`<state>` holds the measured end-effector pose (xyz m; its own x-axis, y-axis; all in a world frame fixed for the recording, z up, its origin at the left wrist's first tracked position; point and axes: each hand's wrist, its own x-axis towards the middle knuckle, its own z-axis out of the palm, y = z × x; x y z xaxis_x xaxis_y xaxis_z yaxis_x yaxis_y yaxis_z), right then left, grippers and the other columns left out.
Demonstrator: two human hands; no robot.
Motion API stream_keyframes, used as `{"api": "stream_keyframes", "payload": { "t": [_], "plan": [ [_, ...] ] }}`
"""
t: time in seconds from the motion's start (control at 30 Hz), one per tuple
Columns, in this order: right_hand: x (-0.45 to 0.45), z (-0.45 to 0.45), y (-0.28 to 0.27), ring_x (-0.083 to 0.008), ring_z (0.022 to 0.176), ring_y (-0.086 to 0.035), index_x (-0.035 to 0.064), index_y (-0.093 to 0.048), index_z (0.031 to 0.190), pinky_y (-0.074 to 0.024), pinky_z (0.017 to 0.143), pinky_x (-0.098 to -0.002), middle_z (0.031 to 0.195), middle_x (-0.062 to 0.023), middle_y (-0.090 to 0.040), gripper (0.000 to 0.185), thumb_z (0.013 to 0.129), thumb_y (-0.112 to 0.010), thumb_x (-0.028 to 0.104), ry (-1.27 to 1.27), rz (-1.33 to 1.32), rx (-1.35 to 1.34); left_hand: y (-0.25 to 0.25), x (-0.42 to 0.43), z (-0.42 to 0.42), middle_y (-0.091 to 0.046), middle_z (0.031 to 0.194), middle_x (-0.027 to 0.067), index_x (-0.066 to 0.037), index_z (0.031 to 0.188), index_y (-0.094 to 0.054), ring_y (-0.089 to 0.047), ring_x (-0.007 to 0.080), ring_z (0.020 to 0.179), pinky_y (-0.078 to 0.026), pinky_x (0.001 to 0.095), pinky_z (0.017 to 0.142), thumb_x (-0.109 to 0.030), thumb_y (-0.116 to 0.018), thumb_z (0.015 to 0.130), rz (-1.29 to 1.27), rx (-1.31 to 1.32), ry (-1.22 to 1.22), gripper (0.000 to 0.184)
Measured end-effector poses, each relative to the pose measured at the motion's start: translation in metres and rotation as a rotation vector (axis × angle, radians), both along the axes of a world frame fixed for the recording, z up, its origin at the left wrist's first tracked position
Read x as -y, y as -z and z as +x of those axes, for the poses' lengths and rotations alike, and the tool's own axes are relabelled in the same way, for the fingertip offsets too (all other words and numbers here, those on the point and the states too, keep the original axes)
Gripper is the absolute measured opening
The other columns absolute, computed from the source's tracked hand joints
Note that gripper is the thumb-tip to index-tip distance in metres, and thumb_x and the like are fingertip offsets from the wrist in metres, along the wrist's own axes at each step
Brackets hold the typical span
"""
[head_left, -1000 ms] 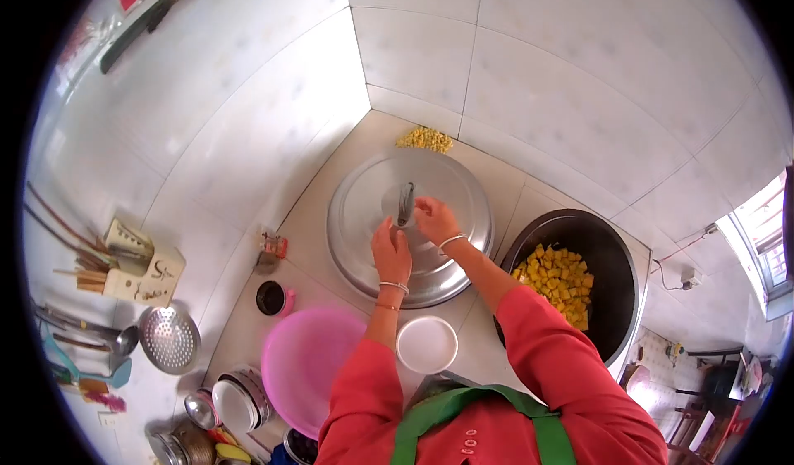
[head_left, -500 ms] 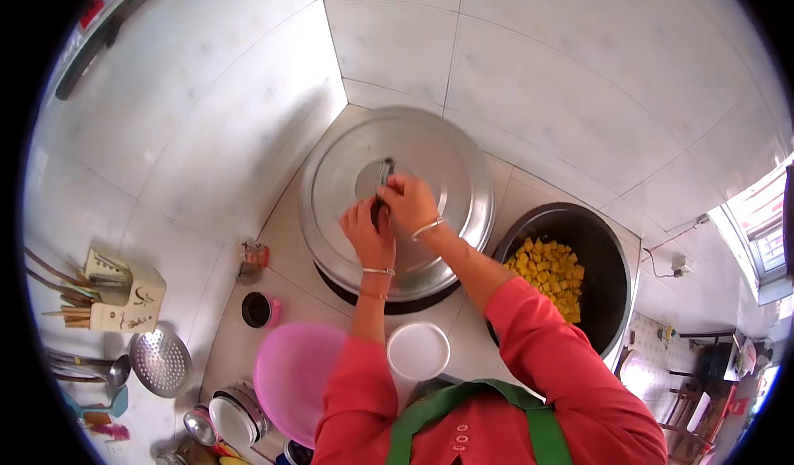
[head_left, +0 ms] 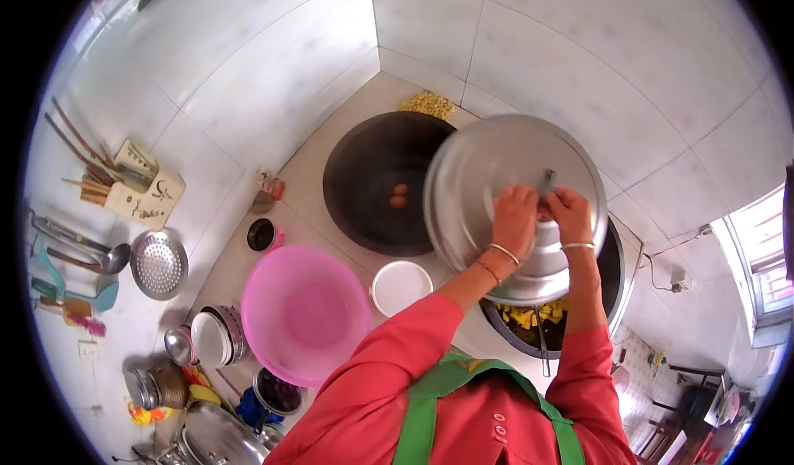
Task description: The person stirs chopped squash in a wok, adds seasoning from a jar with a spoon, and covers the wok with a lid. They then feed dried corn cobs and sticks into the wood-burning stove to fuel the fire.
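A large round metal lid [head_left: 488, 159] is gripped at its central handle by both hands. My left hand [head_left: 514, 217] closes around the handle from the left, and my right hand [head_left: 571, 214] closes on it from the right. The lid hangs between two dark pots, overlapping the right edge of the left pot [head_left: 351, 184] and covering much of the right pot [head_left: 614, 275]. Two brown eggs [head_left: 399, 196] lie at the bottom of the left pot. Yellow chunks [head_left: 525, 316] show in the right pot below the lid, with a thin metal handle [head_left: 542, 341] near them.
A pink basin [head_left: 306, 312], a white round container [head_left: 401, 287] and a dark-filled cup [head_left: 261, 234] stand on the tiled counter. Yellow bits [head_left: 428, 104] lie behind the left pot. A skimmer [head_left: 159, 264] and a utensil holder [head_left: 145, 186] hang on the left wall.
Both hands have lifted the lid off the left pot and carried it right, over the right pot. The left pot's inside and the eggs are now visible. The whole view has shifted.
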<state>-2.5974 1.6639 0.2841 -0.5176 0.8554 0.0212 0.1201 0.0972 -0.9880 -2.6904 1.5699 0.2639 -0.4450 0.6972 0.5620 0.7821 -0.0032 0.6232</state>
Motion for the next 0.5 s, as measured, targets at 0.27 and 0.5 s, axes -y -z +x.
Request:
{"api": "stream_keyframes", "payload": {
  "t": [0.27,0.5],
  "plan": [
    [-0.008,0.115,0.034,-0.0159,0.071,-0.062,-0.0082,-0.056,0.087,-0.0540,0.064,-0.0249,0.081,-0.0102,-0.062,0.014,0.087,-0.055,0.006,0.130,-0.152,0.051,0.034,-0.020,0.098,-0.052,0.099,0.0079,-0.005,0.090,-0.057,-0.046,0.0268,0.104,-0.037,0.0387,0.086,-0.011,-0.064,0.069,-0.040,-0.008,0.090,0.023],
    [-0.006,0.150,0.050,-0.0161,0.069,-0.062,-0.0089,-0.057,0.086,-0.0536,0.063,-0.0252,0.081,-0.0114,-0.062,0.014,0.087,-0.054,0.005,0.148,-0.222,-0.015,0.049,-0.024,0.130,-0.052,0.098,0.0069,-0.006,0.089,-0.056,-0.046,0.0261,0.101,-0.037,0.0389,0.084,-0.011,-0.065,0.068,-0.095,-0.007,0.143,0.024]
  ]
}}
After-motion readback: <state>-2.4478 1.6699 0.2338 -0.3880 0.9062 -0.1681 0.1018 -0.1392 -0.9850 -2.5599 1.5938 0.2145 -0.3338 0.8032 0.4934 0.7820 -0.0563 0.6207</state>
